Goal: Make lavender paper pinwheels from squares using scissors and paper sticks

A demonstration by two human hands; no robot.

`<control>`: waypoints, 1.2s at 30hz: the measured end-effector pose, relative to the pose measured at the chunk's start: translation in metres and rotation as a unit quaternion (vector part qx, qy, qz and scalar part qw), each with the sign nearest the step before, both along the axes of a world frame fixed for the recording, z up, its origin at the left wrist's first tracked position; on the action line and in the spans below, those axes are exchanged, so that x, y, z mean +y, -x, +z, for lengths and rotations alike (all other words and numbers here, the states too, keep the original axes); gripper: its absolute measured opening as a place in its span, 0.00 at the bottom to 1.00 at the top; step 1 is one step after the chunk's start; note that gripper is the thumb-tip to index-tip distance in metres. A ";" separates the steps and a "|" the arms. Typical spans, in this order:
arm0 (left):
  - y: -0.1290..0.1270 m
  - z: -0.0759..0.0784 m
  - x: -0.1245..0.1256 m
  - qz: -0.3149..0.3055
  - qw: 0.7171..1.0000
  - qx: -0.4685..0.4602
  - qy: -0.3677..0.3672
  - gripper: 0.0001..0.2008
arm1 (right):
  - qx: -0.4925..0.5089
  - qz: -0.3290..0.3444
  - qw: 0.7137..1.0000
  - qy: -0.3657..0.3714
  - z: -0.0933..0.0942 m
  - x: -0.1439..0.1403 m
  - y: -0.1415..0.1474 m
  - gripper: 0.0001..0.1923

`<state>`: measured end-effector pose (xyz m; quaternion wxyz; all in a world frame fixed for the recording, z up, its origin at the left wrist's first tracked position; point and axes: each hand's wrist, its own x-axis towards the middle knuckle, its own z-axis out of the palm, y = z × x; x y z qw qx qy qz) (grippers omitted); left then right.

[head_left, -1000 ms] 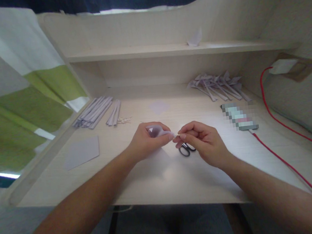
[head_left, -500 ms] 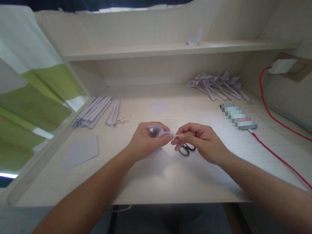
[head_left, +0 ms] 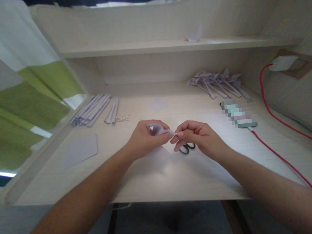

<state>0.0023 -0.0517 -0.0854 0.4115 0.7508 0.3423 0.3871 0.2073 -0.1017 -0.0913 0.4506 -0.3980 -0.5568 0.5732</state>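
My left hand (head_left: 143, 141) is closed around a curled pale-lilac paper piece (head_left: 160, 129), its thumb and finger pinching the paper's right end. Against that end, my right hand (head_left: 202, 138) pinches a thin, pale little strip (head_left: 176, 134) between thumb and forefinger. The strip is too small to name surely; it bridges the gap between both sets of fingertips. Black-handled scissors (head_left: 188, 149) lie on the desk just under my right fingers, their blades hidden. Beneath my left hand, part of a flat paper sheet (head_left: 160, 154) shows.
Paper sticks (head_left: 94, 109) and small pale bits (head_left: 123, 117) lie at left, behind a paper stack (head_left: 82, 149). Paper pinwheels (head_left: 215, 82) are piled back right. A phone (head_left: 237, 114) with a red cable (head_left: 282, 162) lies at right. A shelf (head_left: 137, 48) spans the back.
Both hands stay almost in place, with only a slight shift of the right fingers at the strip. The whole view has moved a little.
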 end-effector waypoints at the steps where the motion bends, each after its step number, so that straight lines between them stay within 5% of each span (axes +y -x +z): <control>1: 0.000 0.000 0.000 0.000 1.000 -0.002 0.003 0.10 | -0.009 -0.012 1.000 -0.020 -0.001 -0.001 0.001 0.09; 6: 0.000 0.000 0.001 -0.001 1.000 -0.003 0.003 0.10 | -0.043 -0.039 0.996 -0.065 -0.001 -0.003 0.002 0.09; 18: 0.002 -0.001 0.004 -0.015 0.999 0.028 0.026 0.10 | 0.038 0.099 0.990 0.098 -0.001 0.004 -0.006 0.10; 29: -0.003 -0.004 0.005 -0.013 0.994 0.071 0.082 0.16 | -0.070 0.010 0.994 -0.084 -0.008 0.001 0.000 0.08; 36: -0.003 -0.001 0.004 0.005 0.988 0.113 0.107 0.17 | -0.048 0.003 0.997 -0.052 -0.010 0.005 0.000 0.08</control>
